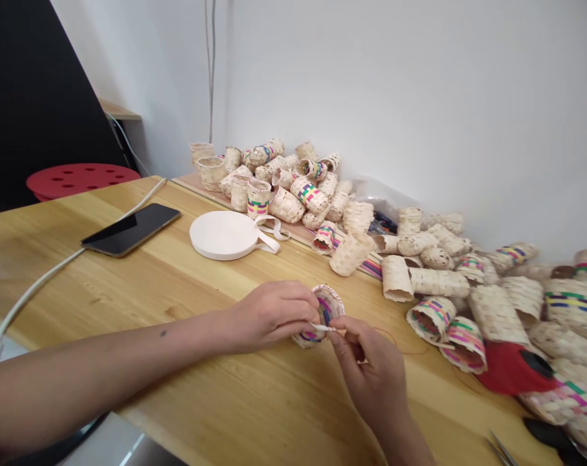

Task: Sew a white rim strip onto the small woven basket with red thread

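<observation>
A small woven basket (pixel 329 299) with pink, blue and yellow bands lies tilted on the table, its open mouth partly showing. Red-and-white binding runs along its rim. My left hand (pixel 278 314) is closed on the basket's near side, fingers curled over it. A white strip (pixel 321 328) crosses the near rim between both hands. The thumb and fingertips of my right hand (pixel 371 362) pinch the strip's right end. A thin reddish thread (pixel 412 353) trails over the table to the right of the hands.
A white strip roll (pixel 222 234) and a phone (pixel 132 230) lie on the wooden table (pixel 200 401). Many woven baskets (pixel 312 194) are heaped along the wall. Metal tips of a tool (pixel 501 448) show at lower right. A red stool (pixel 82 180) stands beyond the table.
</observation>
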Available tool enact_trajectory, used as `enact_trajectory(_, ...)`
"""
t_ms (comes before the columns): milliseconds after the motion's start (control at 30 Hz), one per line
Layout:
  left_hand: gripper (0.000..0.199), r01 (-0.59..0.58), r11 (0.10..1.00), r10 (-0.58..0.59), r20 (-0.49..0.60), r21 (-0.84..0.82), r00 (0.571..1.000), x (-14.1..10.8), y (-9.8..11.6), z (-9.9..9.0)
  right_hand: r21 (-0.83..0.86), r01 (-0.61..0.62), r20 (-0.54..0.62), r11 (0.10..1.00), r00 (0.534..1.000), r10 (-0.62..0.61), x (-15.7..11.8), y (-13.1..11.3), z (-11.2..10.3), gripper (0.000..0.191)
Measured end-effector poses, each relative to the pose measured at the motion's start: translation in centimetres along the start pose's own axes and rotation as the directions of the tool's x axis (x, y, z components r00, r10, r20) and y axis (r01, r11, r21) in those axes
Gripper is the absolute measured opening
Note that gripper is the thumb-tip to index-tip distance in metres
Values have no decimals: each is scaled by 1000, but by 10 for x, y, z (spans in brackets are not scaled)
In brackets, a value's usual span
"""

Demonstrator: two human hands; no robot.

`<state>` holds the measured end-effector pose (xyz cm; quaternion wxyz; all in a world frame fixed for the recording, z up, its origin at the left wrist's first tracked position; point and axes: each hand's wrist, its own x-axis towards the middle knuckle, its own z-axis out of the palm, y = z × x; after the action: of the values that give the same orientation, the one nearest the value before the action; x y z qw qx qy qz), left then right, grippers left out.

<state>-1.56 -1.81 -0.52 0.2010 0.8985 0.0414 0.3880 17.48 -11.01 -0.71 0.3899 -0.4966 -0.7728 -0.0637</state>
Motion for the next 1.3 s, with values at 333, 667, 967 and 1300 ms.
enact_trajectory(333,14,-64,996,61,44,69,997,1,7,-5,-87,67,-9,994,998,-68,4,4,-23,21)
enact_trajectory(667,18,-142,957,106,152,252,983,1,13,-4,-90,239,113,967,967,-228,8,6,-32,30)
enact_trajectory(967,21,-135,962,97,167,236,981,-1,12,-3,-165,311,197,936,940,-278,7,13,-31,38)
enact_trajectory(1300,17,-154,960,122,144,234,982,-1,10,-3,-198,314,249,929,933,-262,7,12,-32,36)
